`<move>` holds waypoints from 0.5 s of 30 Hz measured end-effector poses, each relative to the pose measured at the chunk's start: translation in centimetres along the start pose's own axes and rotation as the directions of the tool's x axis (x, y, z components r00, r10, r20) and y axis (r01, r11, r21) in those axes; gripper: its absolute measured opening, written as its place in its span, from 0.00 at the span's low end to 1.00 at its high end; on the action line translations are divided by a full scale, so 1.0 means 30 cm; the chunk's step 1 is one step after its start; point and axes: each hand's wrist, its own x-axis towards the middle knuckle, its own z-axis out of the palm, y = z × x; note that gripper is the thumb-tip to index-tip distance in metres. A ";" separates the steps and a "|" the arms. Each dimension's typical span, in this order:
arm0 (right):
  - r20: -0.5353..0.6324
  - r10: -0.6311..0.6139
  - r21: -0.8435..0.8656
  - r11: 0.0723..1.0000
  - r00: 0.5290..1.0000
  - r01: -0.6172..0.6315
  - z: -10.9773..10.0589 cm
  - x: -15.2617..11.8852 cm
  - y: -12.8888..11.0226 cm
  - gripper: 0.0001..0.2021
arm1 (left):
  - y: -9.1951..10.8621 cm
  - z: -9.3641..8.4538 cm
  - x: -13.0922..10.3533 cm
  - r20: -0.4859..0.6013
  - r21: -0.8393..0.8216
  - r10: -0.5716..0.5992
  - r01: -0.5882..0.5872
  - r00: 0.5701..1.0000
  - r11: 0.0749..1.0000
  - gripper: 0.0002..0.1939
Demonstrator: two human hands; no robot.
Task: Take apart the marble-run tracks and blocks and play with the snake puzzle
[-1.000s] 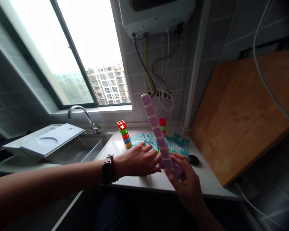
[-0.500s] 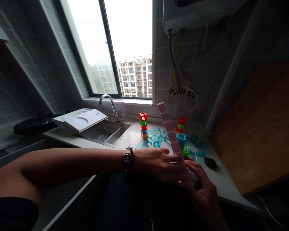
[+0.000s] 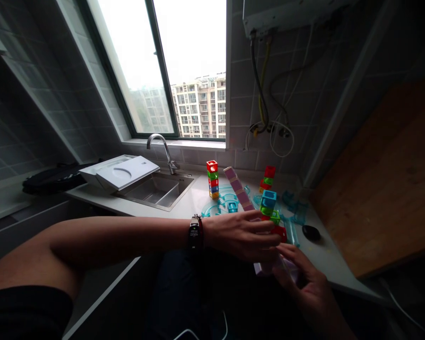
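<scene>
My left hand (image 3: 242, 234), with a watch on its wrist, is closed around a long column of joined purple blocks (image 3: 237, 186). The column slants up and to the left over the counter, and its middle is hidden behind my fingers. Close by on the right, my right hand (image 3: 310, 278) pinches a pale purple block piece (image 3: 291, 269); whether this joins the column is hard to see in the shadow. Just beyond my hands stand a blue and green block stack (image 3: 268, 200) and a red block (image 3: 279, 233).
A tower of coloured blocks (image 3: 213, 182) stands near clear blue track pieces (image 3: 221, 200). Farther back is a red and green stack (image 3: 268, 178). A black mouse-like object (image 3: 310, 232) lies at right. The sink (image 3: 166, 203) and a white box (image 3: 127, 172) are at left.
The purple column has tipped farther left and its top has dropped. My left hand has shifted slightly right, and the lower purple end now shows beneath it.
</scene>
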 end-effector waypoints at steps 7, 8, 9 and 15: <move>0.082 0.007 0.022 1.000 0.997 -0.009 -0.006 0.010 0.003 0.17 | -0.005 0.044 -0.026 -0.034 0.065 -0.022 0.024 0.999 0.998 0.05; 0.085 0.011 0.019 1.000 0.996 -0.013 -0.008 0.012 0.006 0.17 | -0.005 0.049 -0.028 -0.030 0.079 -0.026 0.029 0.999 0.996 0.06; 0.089 0.017 0.020 1.000 0.996 -0.019 -0.011 0.016 0.009 0.17 | -0.005 0.053 -0.030 -0.024 0.099 -0.029 0.031 0.999 0.995 0.06; 0.126 0.047 0.057 0.997 0.991 -0.055 -0.030 0.035 0.017 0.12 | -0.025 0.077 -0.047 0.015 0.190 -0.048 0.044 0.999 0.981 0.09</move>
